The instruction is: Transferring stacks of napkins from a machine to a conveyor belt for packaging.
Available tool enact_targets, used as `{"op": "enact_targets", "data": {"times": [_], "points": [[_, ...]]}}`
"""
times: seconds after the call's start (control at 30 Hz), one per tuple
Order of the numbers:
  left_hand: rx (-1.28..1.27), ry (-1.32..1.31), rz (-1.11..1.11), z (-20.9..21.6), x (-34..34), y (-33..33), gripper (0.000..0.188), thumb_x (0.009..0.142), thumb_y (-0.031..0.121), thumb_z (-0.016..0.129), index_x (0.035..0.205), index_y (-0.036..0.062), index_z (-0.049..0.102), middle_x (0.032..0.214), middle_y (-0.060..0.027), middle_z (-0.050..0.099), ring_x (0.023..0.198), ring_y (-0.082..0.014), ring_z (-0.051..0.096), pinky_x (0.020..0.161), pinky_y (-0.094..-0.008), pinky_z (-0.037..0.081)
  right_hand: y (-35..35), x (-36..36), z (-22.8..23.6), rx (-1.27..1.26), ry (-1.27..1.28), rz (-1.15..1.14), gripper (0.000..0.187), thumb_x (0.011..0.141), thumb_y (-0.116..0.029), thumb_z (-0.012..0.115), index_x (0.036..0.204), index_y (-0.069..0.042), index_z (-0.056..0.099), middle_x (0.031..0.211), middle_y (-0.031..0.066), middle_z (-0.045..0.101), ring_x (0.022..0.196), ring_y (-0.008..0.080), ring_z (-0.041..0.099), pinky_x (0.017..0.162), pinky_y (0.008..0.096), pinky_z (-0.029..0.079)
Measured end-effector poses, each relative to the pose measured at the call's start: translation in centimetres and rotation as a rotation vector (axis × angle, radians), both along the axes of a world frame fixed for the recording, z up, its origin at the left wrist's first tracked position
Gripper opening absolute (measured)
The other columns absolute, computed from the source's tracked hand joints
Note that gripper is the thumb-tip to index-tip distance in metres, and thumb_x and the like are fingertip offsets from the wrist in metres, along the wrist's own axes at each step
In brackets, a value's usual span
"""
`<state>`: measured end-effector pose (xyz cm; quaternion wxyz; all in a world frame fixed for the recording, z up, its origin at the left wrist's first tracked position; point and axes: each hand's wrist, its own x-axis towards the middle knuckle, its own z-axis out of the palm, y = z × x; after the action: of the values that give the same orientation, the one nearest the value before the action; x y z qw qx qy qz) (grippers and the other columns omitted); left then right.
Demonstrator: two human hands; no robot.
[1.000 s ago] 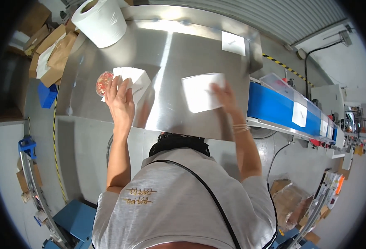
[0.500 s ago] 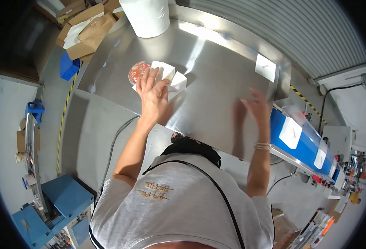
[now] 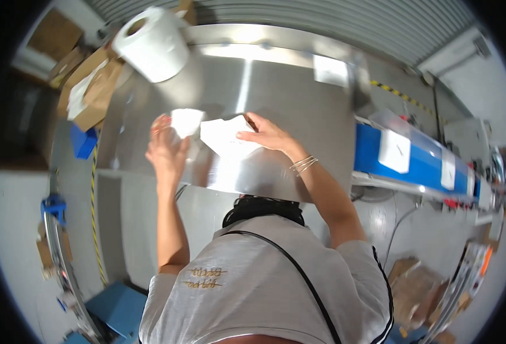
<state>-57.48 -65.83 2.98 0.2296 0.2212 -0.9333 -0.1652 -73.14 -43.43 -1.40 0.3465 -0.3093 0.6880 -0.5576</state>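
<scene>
My right hand (image 3: 269, 135) grips the right end of a folded white paper piece (image 3: 225, 133), its thumb on top and its fingers behind. The piece is held low over a steel table (image 3: 218, 86). To its left, my left hand (image 3: 167, 150) is beside another white piece (image 3: 187, 120), its thumb near that piece's lower edge. Specks of red show at the left fingertips, where a round clear container with red and pale bits is mostly hidden by the hand. Motion blur hides whether the left fingers grip anything.
A big white roll (image 3: 155, 49) stands at the table's back left, near an open cardboard box (image 3: 89, 89). A white sheet (image 3: 330, 70) lies at the back right. Beyond the right edge runs a blue conveyor belt (image 3: 367, 146) with white papers on it.
My right hand has come in from the right and taken hold of a white paper piece. That piece is now apart from the one by my left hand. The view has shifted.
</scene>
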Motion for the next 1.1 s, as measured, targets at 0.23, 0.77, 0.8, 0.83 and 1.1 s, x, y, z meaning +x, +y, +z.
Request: {"op": "enact_targets", "data": {"times": [0.23,0.77,0.8,0.83,1.1], "points": [[0.022,0.09,-0.207,-1.2,-3.3,7.1,0.028,0.074,0.01,0.073,0.099,-0.0009,0.065,0.091,-0.0172,0.064,0.089,-0.0347,0.06,0.078,-0.0446,0.045,13.8,0.3,-4.0,0.22,0.234,-0.495,0.035,0.091,-0.03,0.064,0.104,0.002,0.058,0.088,0.0058,0.063,0.082,0.0114,0.058,0.072,0.0288,0.048],[0.284,0.059,-0.567,0.6,-3.5,24.9,0.035,0.078,0.005,0.067,0.113,0.0067,0.063,0.102,-0.0147,0.063,0.094,-0.0327,0.058,0.083,-0.0413,0.047,34.3,-3.1,-3.6,0.425,0.346,-1.141,0.045,0.087,-0.045,0.064,0.097,-0.001,0.063,0.088,0.0171,0.067,0.08,0.0259,0.064,0.072,0.0352,0.049],[0.282,0.057,-0.558,0.7,-3.4,25.0,0.035,0.078,0.005,0.067,0.113,0.0067,0.063,0.102,-0.0147,0.063,0.094,-0.0327,0.058,0.083,-0.0413,0.047,35.9,-3.5,-4.0,0.478,0.404,-1.147,0.045,0.086,-0.045,0.064,0.098,-0.001,0.062,0.087,0.0171,0.067,0.08,0.0282,0.064,0.072,0.0361,0.049],[0.286,0.067,-0.572,0.8,-3.4,25.1,0.036,0.079,0.004,0.066,0.115,0.0093,0.064,0.104,-0.014,0.063,0.095,-0.0321,0.058,0.084,-0.0408,0.047,38.0,-4.3,-4.8,0.527,0.46,-1.15,0.045,0.086,-0.045,0.064,0.098,-0.002,0.061,0.086,0.0172,0.066,0.08,0.0304,0.064,0.072,0.037,0.049],[0.312,0.095,-0.542,0.1,-3.5,25.0,0.033,0.081,0.004,0.067,0.113,0.0137,0.069,0.115,-0.0159,0.061,0.1,-0.0309,0.058,0.084,-0.0379,0.05,36.3,-1.9,-2.9,0.541,0.96,-1.003,0.055,0.079,-0.033,0.074,0.121,-0.004,0.056,0.111,0.0153,0.064,0.099,0.0307,0.061,0.083,0.0405,0.049]]}}
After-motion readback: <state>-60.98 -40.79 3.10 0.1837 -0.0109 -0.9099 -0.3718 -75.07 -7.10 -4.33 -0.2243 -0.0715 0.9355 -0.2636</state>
